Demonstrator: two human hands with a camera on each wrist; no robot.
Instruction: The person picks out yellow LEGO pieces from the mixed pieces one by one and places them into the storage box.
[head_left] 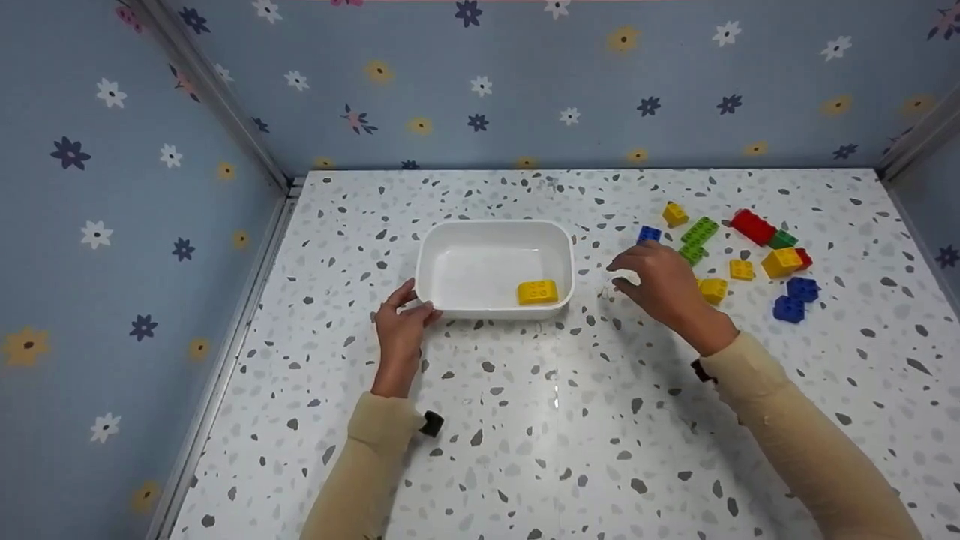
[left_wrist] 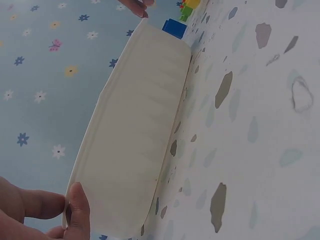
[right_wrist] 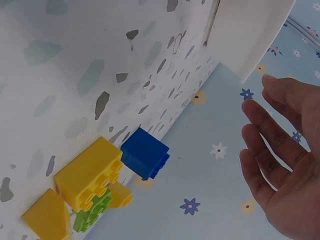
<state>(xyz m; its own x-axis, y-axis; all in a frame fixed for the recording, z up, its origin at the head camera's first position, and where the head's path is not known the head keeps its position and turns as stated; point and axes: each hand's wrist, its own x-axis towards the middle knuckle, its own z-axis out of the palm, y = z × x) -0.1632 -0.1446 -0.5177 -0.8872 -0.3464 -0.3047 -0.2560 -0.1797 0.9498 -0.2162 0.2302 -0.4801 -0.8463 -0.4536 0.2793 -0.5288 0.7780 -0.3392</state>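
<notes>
A white rectangular bin (head_left: 495,309) stands on the speckled table, with one yellow toy brick (head_left: 538,292) lying in its front right corner. My left hand (head_left: 401,322) pinches the bin's front left corner; in the left wrist view the thumb (left_wrist: 78,210) lies along the outer wall and the fingers go over the rim. To the right of the bin my right hand (head_left: 660,285) hovers with loosely bent fingers, nothing between them. Nearest to it are a blue brick (head_left: 649,235) and a yellow brick (right_wrist: 90,172), which the hand partly covers in the head view.
Right of the right hand lie several loose bricks: green (head_left: 700,230), red (head_left: 752,226), yellow (head_left: 781,262) and blue (head_left: 789,308). Flower-patterned panels (head_left: 525,90) rise behind the table and along its left and right sides.
</notes>
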